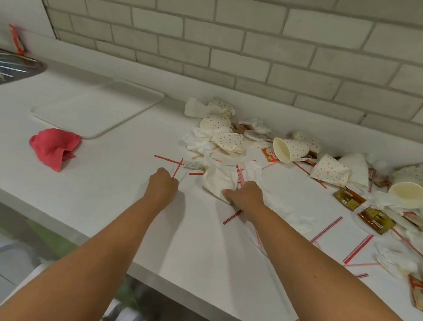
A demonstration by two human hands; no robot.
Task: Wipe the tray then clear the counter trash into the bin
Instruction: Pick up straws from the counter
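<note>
1 tray (97,110), 1 red cloth (53,146), approx 8 dotted paper cups (292,149), 12+ red-striped straws (326,229), min 5 sauce pkts (376,221), 1 plastic fork (191,165), crumpled napkins (217,179) too bunched to count.

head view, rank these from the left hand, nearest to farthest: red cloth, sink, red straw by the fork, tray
1. Red straw, pinched in the left hand.
2. Red cloth and tray, both off to the left: too close to call.
3. Sink, far left at the back.
</note>
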